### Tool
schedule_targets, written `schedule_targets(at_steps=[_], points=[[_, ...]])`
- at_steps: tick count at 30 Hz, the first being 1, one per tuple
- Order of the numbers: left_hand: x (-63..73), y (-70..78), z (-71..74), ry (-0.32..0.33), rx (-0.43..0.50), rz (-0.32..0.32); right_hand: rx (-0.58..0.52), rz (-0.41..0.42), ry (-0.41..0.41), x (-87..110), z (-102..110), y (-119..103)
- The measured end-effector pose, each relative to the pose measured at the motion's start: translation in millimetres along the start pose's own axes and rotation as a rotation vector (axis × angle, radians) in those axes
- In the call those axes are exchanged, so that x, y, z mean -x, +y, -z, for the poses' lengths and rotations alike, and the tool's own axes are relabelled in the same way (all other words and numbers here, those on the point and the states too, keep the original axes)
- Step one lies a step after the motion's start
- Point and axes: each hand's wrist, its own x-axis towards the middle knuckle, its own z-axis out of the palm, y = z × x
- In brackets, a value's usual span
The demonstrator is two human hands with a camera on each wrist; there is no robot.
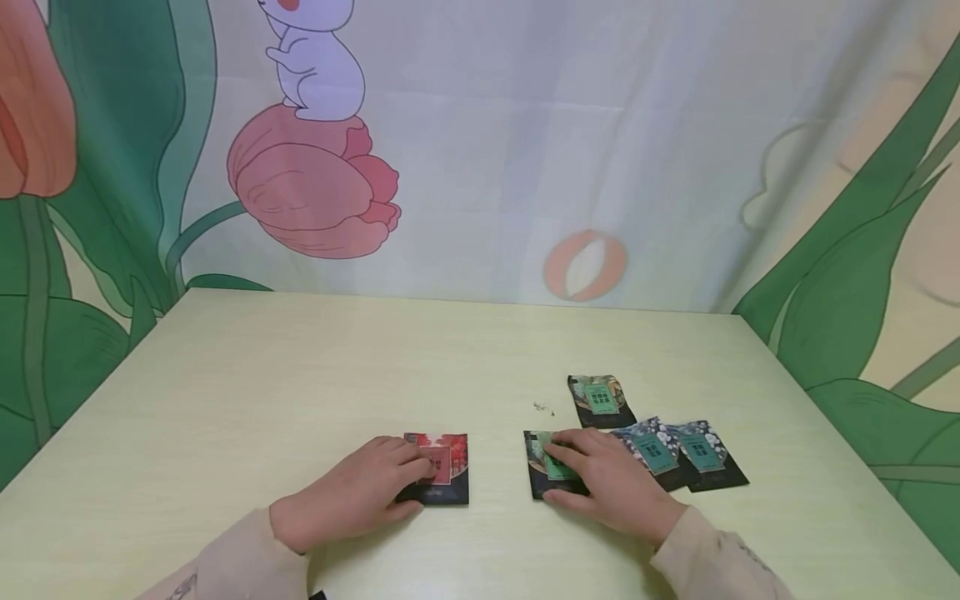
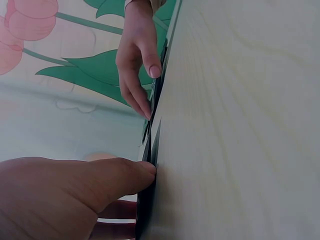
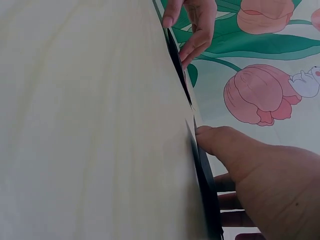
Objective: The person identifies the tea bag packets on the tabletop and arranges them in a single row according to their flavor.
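My left hand (image 1: 367,487) rests on a flat black sachet with a red label (image 1: 454,471), fingers on its left half and thumb by its lower edge. In the left wrist view, the thumb of that hand (image 2: 75,190) touches the edge of the dark sachet (image 2: 146,205). To the right, my right hand (image 1: 607,479) lies over a black sachet with a green label (image 1: 538,467), covering its right part. Its fingers are spread over the front, and the thumb is at the lower edge. In the right wrist view this sachet (image 3: 206,190) lies beneath the hand (image 3: 272,180).
Another green-label sachet (image 1: 602,402) lies behind my right hand. Two sachets with teal labels and a white flower print, one nearer (image 1: 656,454) and one farther right (image 1: 705,454), overlap beside that hand. A printed curtain (image 1: 480,167) hangs behind the pale table (image 1: 315,367).
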Motion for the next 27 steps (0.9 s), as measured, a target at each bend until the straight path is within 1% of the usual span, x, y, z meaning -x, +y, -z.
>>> schedule_targets(at_steps=[6,14,19,22,27], points=[[0.4,-0.4,-0.7,0.005,0.0,-0.001,0.003,0.018,0.029,-3.9,-3,-6],[0.2,0.2,-0.8,0.004,0.0,0.002,-0.029,-0.006,0.001,-11.2,-4,-16],[0.2,1.0,0.2,-0.001,0.007,0.009,-0.013,0.014,0.017,-14.3,-5,-20],[-0.1,0.5,0.3,-0.015,0.014,0.021,-0.003,0.019,0.021,-16.8,-5,-22],[-1.1,-0.3,0.1,-0.03,0.022,0.033,-0.014,0.004,-0.008,-22.0,-7,-27]])
